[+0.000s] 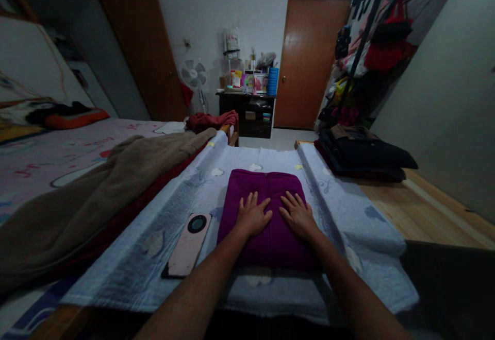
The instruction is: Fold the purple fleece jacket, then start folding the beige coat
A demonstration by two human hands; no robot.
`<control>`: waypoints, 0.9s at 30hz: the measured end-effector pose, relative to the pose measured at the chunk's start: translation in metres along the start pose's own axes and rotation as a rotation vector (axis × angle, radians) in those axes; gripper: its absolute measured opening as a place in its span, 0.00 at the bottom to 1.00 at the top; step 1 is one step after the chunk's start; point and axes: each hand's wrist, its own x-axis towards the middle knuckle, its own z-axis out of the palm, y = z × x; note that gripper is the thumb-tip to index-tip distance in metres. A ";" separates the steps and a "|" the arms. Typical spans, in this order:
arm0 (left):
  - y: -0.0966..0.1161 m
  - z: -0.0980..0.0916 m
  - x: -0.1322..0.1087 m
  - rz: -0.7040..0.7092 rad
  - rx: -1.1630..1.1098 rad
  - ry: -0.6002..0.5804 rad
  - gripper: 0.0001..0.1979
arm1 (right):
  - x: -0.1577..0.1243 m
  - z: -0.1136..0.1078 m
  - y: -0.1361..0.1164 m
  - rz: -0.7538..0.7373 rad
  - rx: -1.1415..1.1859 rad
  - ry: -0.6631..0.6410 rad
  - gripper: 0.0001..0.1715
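Observation:
A purple garment (266,250), folded into a neat rectangle with a zip line down its middle, lies on a pale blue quilted sheet (255,159). My left hand (253,215) rests flat on its left half, fingers spread. On the right half lies my right hand (297,215), palm down, with its fingers apart too. Neither hand grips the cloth. Left of the garment, close to my left forearm, a pink phone (188,247) with a round black camera ring lies face down on the sheet.
A brown blanket (116,175) covers the bed edge at left. Dark folded clothes (363,152) are stacked on a wooden board (433,206) at right. Farther back stand a fan (194,74), a black cabinet (240,116) with packages on it, and a wooden door (305,62).

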 end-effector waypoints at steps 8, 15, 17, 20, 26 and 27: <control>0.000 0.000 0.000 -0.001 -0.007 0.013 0.28 | 0.041 0.003 0.011 0.069 -0.007 0.032 0.35; 0.001 -0.001 -0.001 -0.003 0.001 0.001 0.28 | 0.067 0.005 0.015 0.125 -0.032 0.044 0.37; 0.001 -0.001 0.000 -0.008 -0.003 0.001 0.28 | 0.073 0.004 0.015 0.141 -0.035 0.037 0.38; 0.001 -0.002 0.000 -0.018 -0.010 -0.008 0.28 | 0.082 0.002 0.014 0.159 -0.016 0.046 0.39; 0.000 0.000 0.000 -0.013 -0.022 0.007 0.28 | 0.085 0.002 0.009 0.170 -0.005 0.105 0.39; 0.000 0.000 0.000 -0.014 -0.021 0.005 0.28 | 0.084 0.003 0.008 0.171 -0.012 0.108 0.39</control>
